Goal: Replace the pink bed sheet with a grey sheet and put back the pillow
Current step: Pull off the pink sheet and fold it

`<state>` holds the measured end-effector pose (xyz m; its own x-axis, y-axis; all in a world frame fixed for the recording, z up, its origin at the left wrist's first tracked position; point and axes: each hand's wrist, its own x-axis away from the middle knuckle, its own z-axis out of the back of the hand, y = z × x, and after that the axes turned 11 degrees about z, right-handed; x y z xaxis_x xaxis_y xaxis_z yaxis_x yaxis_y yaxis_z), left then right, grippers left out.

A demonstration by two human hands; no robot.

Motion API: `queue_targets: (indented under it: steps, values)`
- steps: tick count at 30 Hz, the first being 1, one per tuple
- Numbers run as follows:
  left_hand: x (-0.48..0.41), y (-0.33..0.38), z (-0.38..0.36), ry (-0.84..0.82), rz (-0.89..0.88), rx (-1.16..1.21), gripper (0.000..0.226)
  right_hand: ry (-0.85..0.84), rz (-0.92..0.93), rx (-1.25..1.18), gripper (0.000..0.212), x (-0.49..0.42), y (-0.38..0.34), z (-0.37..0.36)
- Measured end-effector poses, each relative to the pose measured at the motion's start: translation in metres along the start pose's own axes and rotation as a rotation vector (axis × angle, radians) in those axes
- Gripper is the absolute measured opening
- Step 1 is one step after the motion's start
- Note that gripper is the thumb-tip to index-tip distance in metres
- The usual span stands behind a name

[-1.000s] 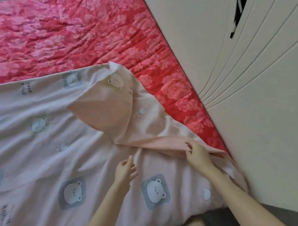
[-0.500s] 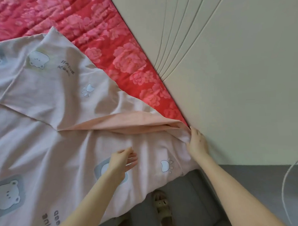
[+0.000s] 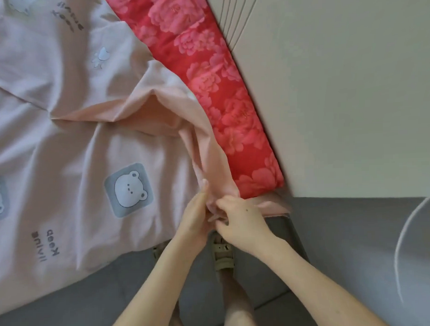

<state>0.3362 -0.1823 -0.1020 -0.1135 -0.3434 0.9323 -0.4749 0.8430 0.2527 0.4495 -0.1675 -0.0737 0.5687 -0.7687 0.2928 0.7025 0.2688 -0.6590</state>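
Note:
A pale pink sheet (image 3: pixel 61 124) printed with white bears in grey squares covers most of the bed, and its corner is folded back and bunched near the bed's front right corner. My left hand (image 3: pixel 195 219) and my right hand (image 3: pixel 238 218) meet there, and both grip the gathered corner of the pink sheet. Beneath it lies a red floral quilted mattress cover (image 3: pixel 221 94), bare along the right side. No grey sheet or pillow is in view.
A pale wall panel (image 3: pixel 340 85) runs close along the bed's right side. Grey floor (image 3: pixel 345 231) lies below the bed's edge. My feet in beige sandals (image 3: pixel 223 254) stand at the bed's front edge. A thin white cable (image 3: pixel 404 244) curves at the right.
My view swung down and right toward the bed's corner. My left hand came off the flat sheet and joined my right hand, and both now clutch the bunched corner pulled away from the wall.

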Motion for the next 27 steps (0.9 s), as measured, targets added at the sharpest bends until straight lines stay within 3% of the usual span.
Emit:
queue_targets:
  steps: [1, 4, 5, 7, 10, 13, 17, 22, 27]
  values:
    - [0.002, -0.005, 0.007, 0.025, 0.014, 0.011, 0.052, -0.027, -0.011, -0.072, 0.015, 0.002, 0.001, -0.003]
    - [0.003, -0.021, 0.021, 0.186, 0.016, -0.027, 0.047, 0.285, -0.226, -0.015, 0.028, 0.002, 0.029, -0.006]
    - [0.002, -0.026, 0.023, 0.217, 0.013, -0.026, 0.041, 0.315, -0.316, 0.050, 0.035, 0.001, 0.040, -0.007]
    - [0.001, -0.033, 0.020, 0.222, 0.005, -0.015, 0.034, 0.206, -0.430, 0.048, 0.054, 0.000, 0.056, -0.013]
    - [-0.001, -0.039, 0.006, 0.173, -0.032, -0.019, 0.035, 0.120, -0.473, -0.216, 0.070, 0.000, 0.060, -0.020]
    - [-0.008, -0.043, -0.004, 0.161, -0.087, -0.077, 0.038, 0.235, -0.507, -0.336, 0.060, 0.000, 0.052, -0.024]
    - [-0.014, -0.046, -0.006, 0.144, -0.086, -0.027, 0.041, 0.150, -0.406, -0.291, 0.008, 0.007, 0.032, -0.027]
    - [-0.005, -0.049, 0.002, 0.170, -0.117, 0.009, 0.029, 0.073, -0.268, -0.187, 0.027, 0.028, 0.016, -0.025]
    - [0.013, -0.053, 0.012, 0.231, -0.185, -0.079, 0.017, -0.047, -0.281, -0.392, 0.012, 0.053, 0.011, -0.029]
